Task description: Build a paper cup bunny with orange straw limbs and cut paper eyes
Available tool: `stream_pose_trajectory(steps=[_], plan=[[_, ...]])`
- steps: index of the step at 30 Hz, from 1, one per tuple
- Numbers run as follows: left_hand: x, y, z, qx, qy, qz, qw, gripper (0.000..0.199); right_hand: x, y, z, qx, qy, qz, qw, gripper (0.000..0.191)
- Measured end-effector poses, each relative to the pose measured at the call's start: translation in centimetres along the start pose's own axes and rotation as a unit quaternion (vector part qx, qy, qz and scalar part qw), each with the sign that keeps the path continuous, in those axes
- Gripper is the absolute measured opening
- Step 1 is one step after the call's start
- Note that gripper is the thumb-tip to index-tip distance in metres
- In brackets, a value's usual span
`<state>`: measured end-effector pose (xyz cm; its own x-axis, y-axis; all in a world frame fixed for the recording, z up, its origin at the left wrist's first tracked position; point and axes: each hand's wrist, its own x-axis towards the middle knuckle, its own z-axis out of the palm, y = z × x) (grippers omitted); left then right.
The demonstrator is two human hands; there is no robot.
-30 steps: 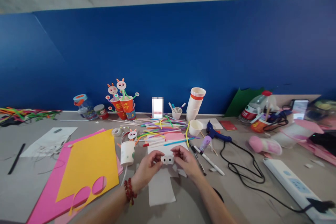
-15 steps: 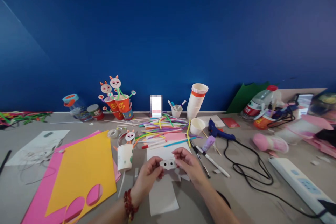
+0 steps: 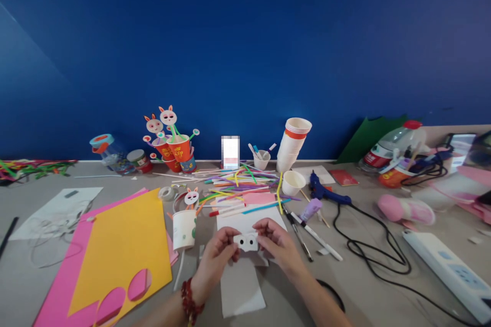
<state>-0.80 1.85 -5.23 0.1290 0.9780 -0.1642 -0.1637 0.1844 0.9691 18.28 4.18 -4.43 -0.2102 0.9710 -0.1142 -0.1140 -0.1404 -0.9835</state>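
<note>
A small white paper cutout (image 3: 247, 248) with two black dots like eyes is pinched between my hands above the table. My left hand (image 3: 220, 253) grips its left edge between thumb and fingers. On the opposite edge, my right hand (image 3: 278, 242) holds it the same way. Below lies a strip of white paper (image 3: 242, 294), and white sheets (image 3: 228, 222) sit behind. To the left stands a white paper cup (image 3: 184, 232) with green spots and a rabbit face (image 3: 192, 197) above it.
Colourful pipe cleaners (image 3: 238, 180) lie behind my hands. A stack of paper cups (image 3: 294, 143), a blue glue gun (image 3: 326, 191) and its looping cord are right, near a power strip (image 3: 447, 263). Yellow card (image 3: 123, 250) covers pink sheets at left. Several markers (image 3: 318, 240) lie about.
The cutout has tilted slightly so its eye dots face me more clearly. Both hands keep their hold and barely move. The camera view has shifted a little.
</note>
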Motion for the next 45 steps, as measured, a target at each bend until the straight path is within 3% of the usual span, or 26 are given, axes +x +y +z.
stream_pose_trajectory(steps=[15, 24, 45], plan=[[-0.03, -0.29, 0.00, -0.001, 0.014, 0.021, 1.000, 0.028, -0.03, 0.36, -0.27, -0.016, 0.038, -0.008, 0.999, 0.034], [-0.16, -0.71, -0.11, 0.017, 0.013, 0.034, 0.999, 0.028, -0.17, 0.11, 0.06, -0.033, 0.018, -0.025, 0.999, 0.042], [-0.50, -0.36, 0.02, 0.013, 0.015, 0.036, 0.999, 0.027, -0.47, -0.03, 0.33, -0.007, 0.011, -0.018, 1.000, 0.024]])
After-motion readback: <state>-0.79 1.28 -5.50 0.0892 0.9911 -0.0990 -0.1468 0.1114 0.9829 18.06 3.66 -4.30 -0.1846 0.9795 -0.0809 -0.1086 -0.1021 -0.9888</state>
